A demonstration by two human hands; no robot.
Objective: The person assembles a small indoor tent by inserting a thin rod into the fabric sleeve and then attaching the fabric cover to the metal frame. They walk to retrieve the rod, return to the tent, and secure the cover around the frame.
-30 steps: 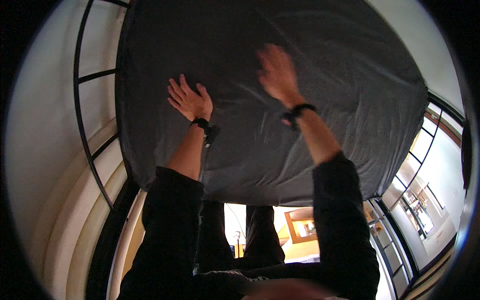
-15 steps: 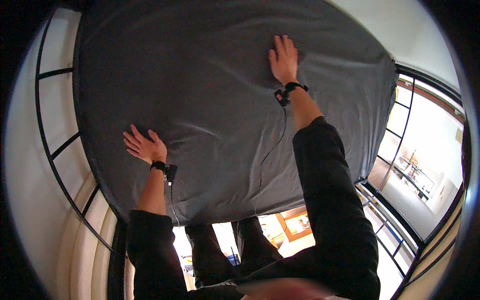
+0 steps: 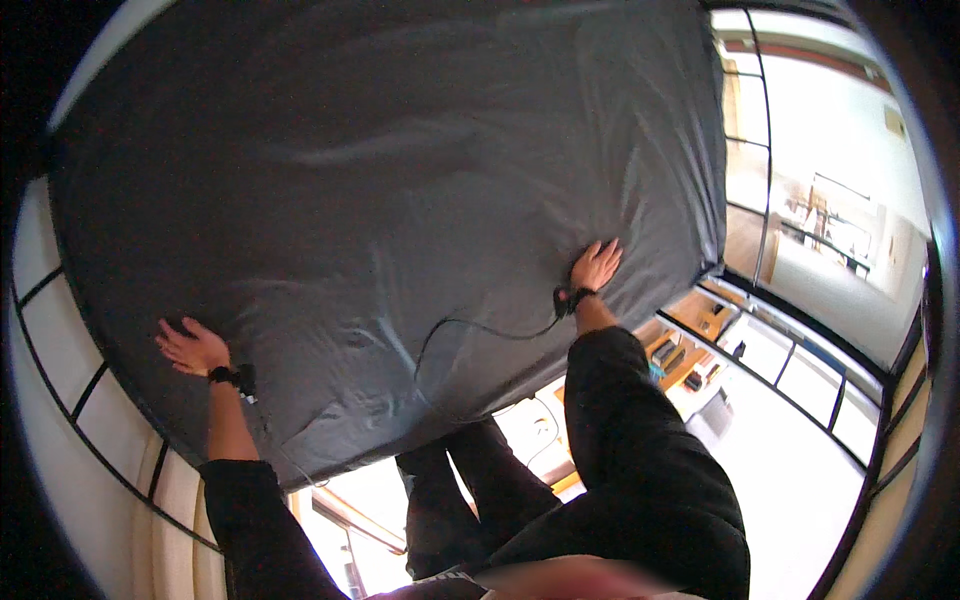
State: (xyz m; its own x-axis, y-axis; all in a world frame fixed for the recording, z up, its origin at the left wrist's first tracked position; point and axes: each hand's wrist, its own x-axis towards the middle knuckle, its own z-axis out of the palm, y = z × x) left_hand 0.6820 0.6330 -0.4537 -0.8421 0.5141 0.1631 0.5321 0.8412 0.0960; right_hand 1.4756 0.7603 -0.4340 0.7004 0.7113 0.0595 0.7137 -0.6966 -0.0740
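A dark grey fitted sheet (image 3: pixel 300 220) covers the mattress under both my hands, with wrinkles across its near part. My left hand (image 3: pixel 195 348) lies on the sheet near the left edge, fingers spread and holding nothing. Toward the right corner of the sheet rests my right hand (image 3: pixel 597 265), palm down with its fingers stretched out. Each wrist wears a black band with a small device; a black cable (image 3: pixel 470 322) runs from the right one across the sheet.
Black metal bed rails (image 3: pixel 800 360) stand along the right and another black frame (image 3: pixel 88 390) along the left wall. Past the right rail are a wooden shelf (image 3: pixel 715 325) with small things and a bright room. A pale curtain (image 3: pixel 175 510) hangs at lower left.
My right hand has come nearer, from the far part of the sheet to its right side near the corner. The view has turned, and my left hand now lies closer to the left edge.
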